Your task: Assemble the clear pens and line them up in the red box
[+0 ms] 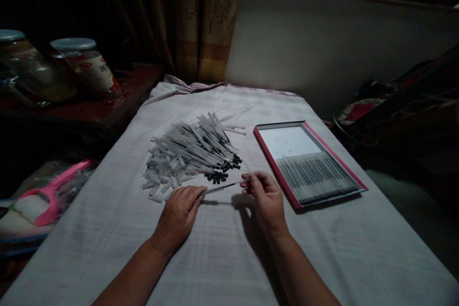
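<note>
My left hand [181,211] is closed on a clear pen barrel [214,189], whose front end sticks out past the fingertips. From that end a thin dark pen refill [231,184] runs across to my right hand [264,196], which pinches its far end between thumb and fingers. I cannot tell how deep the refill sits in the barrel. Just beyond my left hand lies a heap of loose clear pen parts [190,141], with pale caps [163,172] at its left and small black plugs [217,177] at its near right side.
Right of my right hand, a shallow red-edged box [274,167] holds a row of clear pens [319,177]. A pale cloth [229,267] covers the table. On a side table [132,100] at the left stand jars [88,67]; a pink plastic item [53,191] lies below.
</note>
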